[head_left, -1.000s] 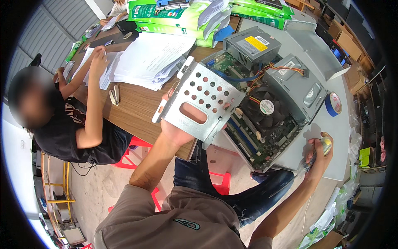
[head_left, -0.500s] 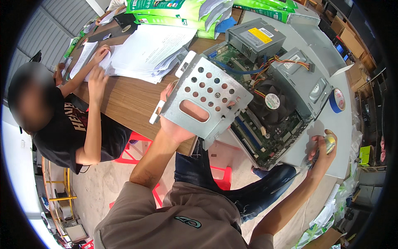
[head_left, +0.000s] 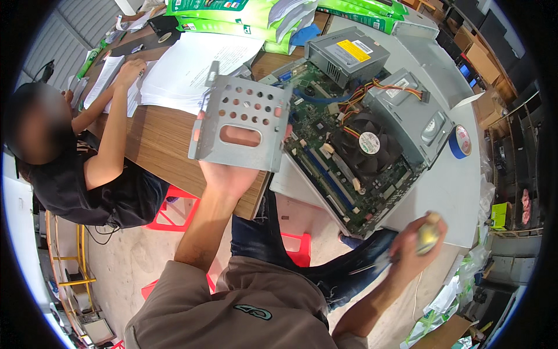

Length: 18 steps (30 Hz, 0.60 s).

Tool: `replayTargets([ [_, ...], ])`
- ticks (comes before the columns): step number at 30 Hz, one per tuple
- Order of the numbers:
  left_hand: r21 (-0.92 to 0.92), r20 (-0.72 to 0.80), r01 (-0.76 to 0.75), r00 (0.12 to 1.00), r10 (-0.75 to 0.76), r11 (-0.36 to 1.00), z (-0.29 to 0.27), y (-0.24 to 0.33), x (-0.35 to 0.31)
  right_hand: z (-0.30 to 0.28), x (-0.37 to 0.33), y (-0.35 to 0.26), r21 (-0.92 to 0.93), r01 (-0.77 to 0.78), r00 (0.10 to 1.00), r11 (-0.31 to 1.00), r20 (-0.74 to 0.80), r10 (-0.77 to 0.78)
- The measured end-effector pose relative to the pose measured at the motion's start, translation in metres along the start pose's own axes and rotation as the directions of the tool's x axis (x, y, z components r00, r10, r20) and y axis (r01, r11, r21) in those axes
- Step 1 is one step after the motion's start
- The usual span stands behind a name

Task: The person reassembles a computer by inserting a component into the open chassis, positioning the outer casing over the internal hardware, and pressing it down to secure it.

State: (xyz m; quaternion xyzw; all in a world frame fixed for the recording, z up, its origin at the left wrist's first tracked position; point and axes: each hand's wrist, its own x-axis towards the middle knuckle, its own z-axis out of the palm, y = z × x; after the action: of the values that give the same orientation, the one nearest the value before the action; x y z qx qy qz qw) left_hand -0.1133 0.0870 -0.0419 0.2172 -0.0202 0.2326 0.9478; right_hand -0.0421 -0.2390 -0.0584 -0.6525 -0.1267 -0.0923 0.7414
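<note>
The wooden counter [head_left: 157, 139] carries paper stacks [head_left: 192, 70] and an open computer case [head_left: 372, 134]. The left hand [head_left: 229, 174] grips a perforated metal bracket [head_left: 244, 122] beside the case; the right hand [head_left: 415, 247] clasps a yellow-handled screwdriver [head_left: 429, 237] lower right.

**Hidden and unclear parts**

The left hand [head_left: 229, 174] is mostly covered by the metal drive bracket [head_left: 241, 123]. The screwdriver [head_left: 427, 238] in the right hand [head_left: 414, 247] is blurred, its tip unclear. The co-worker [head_left: 70, 168] has a blurred face
</note>
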Motion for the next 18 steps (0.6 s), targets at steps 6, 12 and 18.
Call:
replayTargets([
  [6, 0.216, -0.13, -0.234, 0.955, 0.266, 0.948, 0.006, -0.011, -0.009, 0.05, -0.056, 0.008, -0.32, 0.309, 0.946, 0.895, 0.199, -0.255],
  [12, 0.391, -0.062, -0.346, 0.914, 0.4, 0.853, -0.014, -0.007, -0.015, 0.063, -0.049, 0.011, -0.413, 0.411, 0.91, 0.813, 0.128, -0.395],
  [18, 0.736, 0.039, -0.464, 0.756, 0.653, 0.494, 0.002, -0.008, -0.023, 0.067, -0.044, -0.007, -0.499, 0.391, 0.916, 0.774, 0.129, -0.38],
])
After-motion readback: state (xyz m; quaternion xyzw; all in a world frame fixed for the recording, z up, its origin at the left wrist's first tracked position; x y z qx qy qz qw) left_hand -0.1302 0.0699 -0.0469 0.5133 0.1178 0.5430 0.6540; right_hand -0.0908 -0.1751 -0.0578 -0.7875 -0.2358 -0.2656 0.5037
